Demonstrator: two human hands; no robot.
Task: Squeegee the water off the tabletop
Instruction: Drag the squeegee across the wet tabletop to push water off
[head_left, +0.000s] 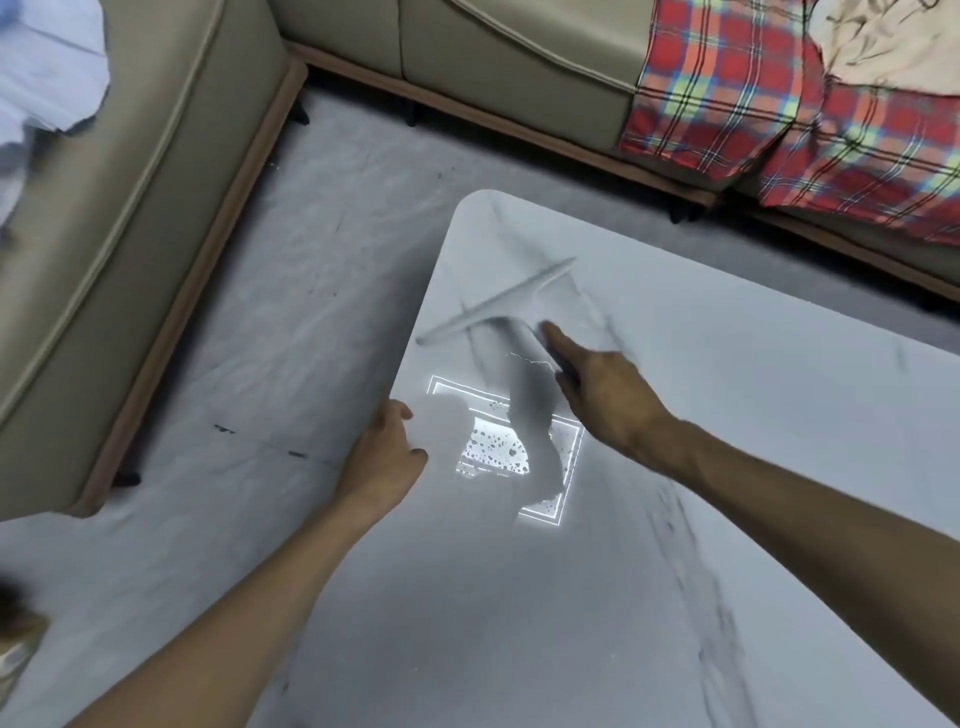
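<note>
Near the far left corner of the tabletop (519, 597), in the head view, a pale grey squeegee (498, 304) is seen. Its long blade is laid slantwise, with one end close to the left edge and the other end pointed toward the far edge. Its short handle is pointed back toward the person. The handle is held by the right hand (602, 387), and one finger (553, 335) is stretched out straight along the top of it. The picture is blurred here, so the other fingers are not seen well.

The left hand (382, 452) is laid on the left edge of the tabletop, a little nearer than the squeegee. Its fingers are loose and nothing is held in it.

Between the two hands a bright square of light (543, 513) is mirrored in the tabletop. Small water drops (491, 449) are shown up in it, on the near side of the squeegee.

The tabletop is white with thin dark streaks. A grey floor (311, 270) is seen past the left edge. A tan sofa (156, 197) is placed around the far left corner, apart from the table. A red checked blanket (769, 114) is draped over the sofa beyond the far edge.
</note>
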